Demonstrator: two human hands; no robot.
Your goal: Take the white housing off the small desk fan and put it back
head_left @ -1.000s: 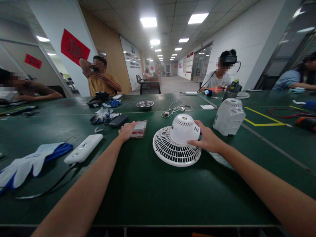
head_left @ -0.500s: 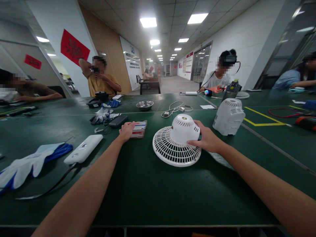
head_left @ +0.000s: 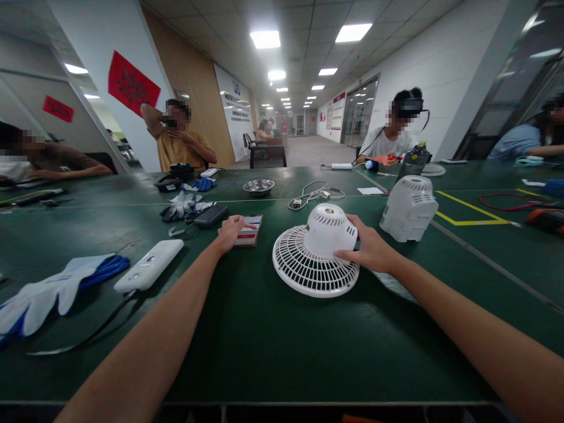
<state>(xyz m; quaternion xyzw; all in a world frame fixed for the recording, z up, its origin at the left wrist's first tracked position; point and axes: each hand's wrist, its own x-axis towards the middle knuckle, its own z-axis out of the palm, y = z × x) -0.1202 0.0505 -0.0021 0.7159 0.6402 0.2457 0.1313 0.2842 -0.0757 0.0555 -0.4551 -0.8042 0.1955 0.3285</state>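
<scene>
My right hand [head_left: 370, 244] is wrapped round the right side of a white fan motor housing [head_left: 331, 232], with the thumb in front. That housing sits upright on its round white fan grille [head_left: 319, 282], which lies flat on the green table. To the left, my left hand [head_left: 230, 233] rests at the left side of a flat phone-like device [head_left: 249, 234] with a lit screen. One finger reaches out over the screen; the other fingers are partly hidden. Right of my right hand stands a white fan base [head_left: 409, 208].
White-and-blue gloves [head_left: 57, 294] and a white power bank [head_left: 150, 265] with a cable lie at left. Beyond are a dark power bank [head_left: 211, 216], a metal bowl [head_left: 258, 187] and a white cable [head_left: 304, 198]. Several people sit around the table [head_left: 282, 352].
My left hand's finger has stretched out further over the device, and the screen shows a different picture. My right hand and the fan housing have stayed put.
</scene>
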